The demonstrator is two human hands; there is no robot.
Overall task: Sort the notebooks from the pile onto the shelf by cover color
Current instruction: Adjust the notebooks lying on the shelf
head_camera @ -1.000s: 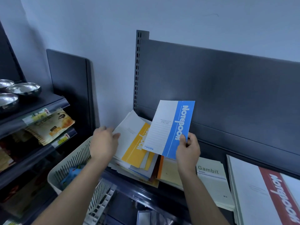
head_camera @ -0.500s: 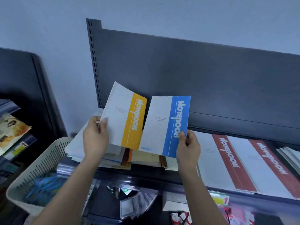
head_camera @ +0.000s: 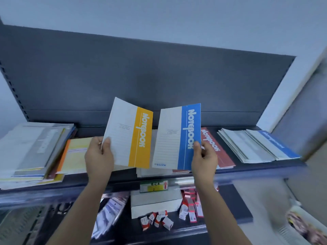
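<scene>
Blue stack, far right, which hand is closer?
Right. The right hand, holding the blue notebook, is left of the blue stack; the left hand, holding the yellow notebook, is farther left.

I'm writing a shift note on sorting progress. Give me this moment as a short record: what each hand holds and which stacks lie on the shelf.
left hand: holds the yellow notebook by its left edge, raised above the shelf
right hand: holds the blue notebook by its right edge, raised
unsorted pile: mixed covers, left end of shelf
red stack: flat on shelf, partly behind the right hand
blue stack: flat, right end of shelf
status: neither held notebook is placed yet
</scene>
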